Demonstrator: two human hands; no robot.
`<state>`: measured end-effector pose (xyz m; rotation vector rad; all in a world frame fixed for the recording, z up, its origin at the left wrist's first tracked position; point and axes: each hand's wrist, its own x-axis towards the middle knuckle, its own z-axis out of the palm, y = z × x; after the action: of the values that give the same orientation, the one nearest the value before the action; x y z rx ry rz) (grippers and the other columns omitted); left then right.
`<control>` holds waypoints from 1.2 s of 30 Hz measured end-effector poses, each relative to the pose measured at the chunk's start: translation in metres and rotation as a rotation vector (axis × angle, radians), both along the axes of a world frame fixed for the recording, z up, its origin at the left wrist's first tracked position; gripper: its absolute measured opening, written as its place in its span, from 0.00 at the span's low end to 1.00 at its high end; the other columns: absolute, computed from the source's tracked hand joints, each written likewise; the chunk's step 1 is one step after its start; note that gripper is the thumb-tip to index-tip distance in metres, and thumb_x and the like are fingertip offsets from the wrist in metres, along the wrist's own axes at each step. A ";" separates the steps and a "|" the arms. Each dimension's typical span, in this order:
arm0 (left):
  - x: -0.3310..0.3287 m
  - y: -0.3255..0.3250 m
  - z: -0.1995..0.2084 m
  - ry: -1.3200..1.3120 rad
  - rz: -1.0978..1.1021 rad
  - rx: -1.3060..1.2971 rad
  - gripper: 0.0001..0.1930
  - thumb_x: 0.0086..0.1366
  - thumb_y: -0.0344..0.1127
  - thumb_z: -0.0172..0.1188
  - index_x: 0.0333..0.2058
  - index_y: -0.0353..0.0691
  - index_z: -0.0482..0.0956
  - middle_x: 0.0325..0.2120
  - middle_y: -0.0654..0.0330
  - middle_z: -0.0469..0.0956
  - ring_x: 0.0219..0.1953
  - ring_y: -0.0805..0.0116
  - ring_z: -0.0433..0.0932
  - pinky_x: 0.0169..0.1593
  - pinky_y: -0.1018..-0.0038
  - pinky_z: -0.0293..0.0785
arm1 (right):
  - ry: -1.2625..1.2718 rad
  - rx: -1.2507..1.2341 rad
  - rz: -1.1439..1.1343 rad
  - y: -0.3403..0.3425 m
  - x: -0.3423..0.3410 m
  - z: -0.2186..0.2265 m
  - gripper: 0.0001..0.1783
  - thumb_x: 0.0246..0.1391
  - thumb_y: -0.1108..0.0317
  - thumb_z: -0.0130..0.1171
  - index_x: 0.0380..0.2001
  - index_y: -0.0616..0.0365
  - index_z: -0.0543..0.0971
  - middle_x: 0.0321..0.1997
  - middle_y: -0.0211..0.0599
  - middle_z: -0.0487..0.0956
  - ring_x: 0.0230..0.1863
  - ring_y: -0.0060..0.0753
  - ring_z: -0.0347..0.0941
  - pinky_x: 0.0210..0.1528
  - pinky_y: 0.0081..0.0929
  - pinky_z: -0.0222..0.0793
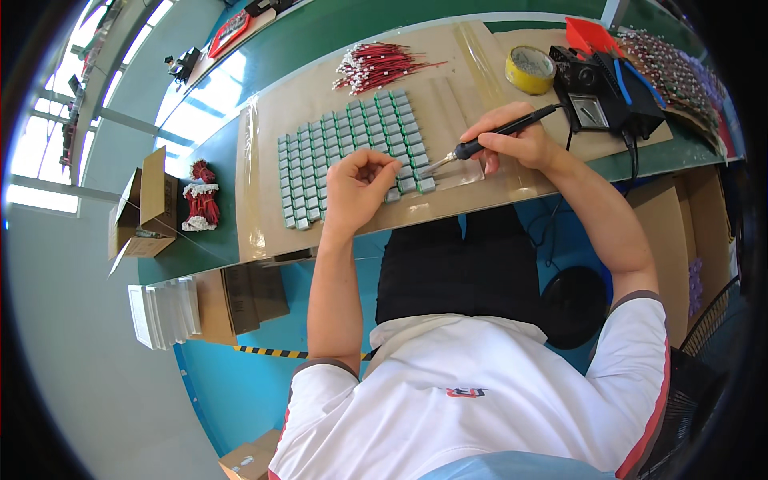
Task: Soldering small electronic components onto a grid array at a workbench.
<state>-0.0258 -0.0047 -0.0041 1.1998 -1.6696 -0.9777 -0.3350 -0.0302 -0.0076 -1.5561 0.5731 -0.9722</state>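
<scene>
White shirt nearest. Right hand grips a soldering iron beside gray blocks, long axis two-to-eight o'clock, tip toward eight. Left hand pinches, contents unclear. Nine o'clock: open cardboard box, contents unseen.

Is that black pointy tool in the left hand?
No, the right hand grips the black tool, and the left hand is over grey blocks.

A black soldering iron is pointing toward eight o'clock; green-edged grey blocks are lying in rows at its nine o'clock.
</scene>
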 end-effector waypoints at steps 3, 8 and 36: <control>-0.003 0.003 0.010 0.056 0.060 0.073 0.04 0.63 0.28 0.70 0.33 0.34 0.85 0.20 0.70 0.78 0.20 0.86 0.68 0.24 0.84 0.63 | -0.045 0.008 -0.018 0.002 -0.001 0.000 0.13 0.62 0.76 0.58 0.45 0.72 0.84 0.33 0.48 0.86 0.23 0.26 0.82 0.29 0.23 0.81; -0.006 0.009 0.021 0.088 0.155 -0.005 0.04 0.64 0.27 0.70 0.34 0.34 0.83 0.20 0.67 0.79 0.21 0.87 0.71 0.24 0.86 0.65 | -0.064 0.060 -0.128 0.012 0.000 0.004 0.13 0.63 0.75 0.57 0.46 0.72 0.84 0.33 0.47 0.86 0.24 0.26 0.82 0.31 0.23 0.81; 0.005 0.001 -0.004 -0.164 -0.141 -0.150 0.04 0.55 0.21 0.68 0.24 0.33 0.81 0.17 0.69 0.75 0.19 0.86 0.67 0.24 0.84 0.60 | 0.067 -0.128 -0.094 0.029 0.004 0.004 0.13 0.58 0.80 0.54 0.43 0.72 0.84 0.31 0.46 0.85 0.23 0.26 0.81 0.30 0.24 0.79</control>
<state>-0.0206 -0.0040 -0.0078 1.0990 -1.9429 -0.8398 -0.3309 -0.0017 -0.0033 -1.6930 0.6460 -1.0480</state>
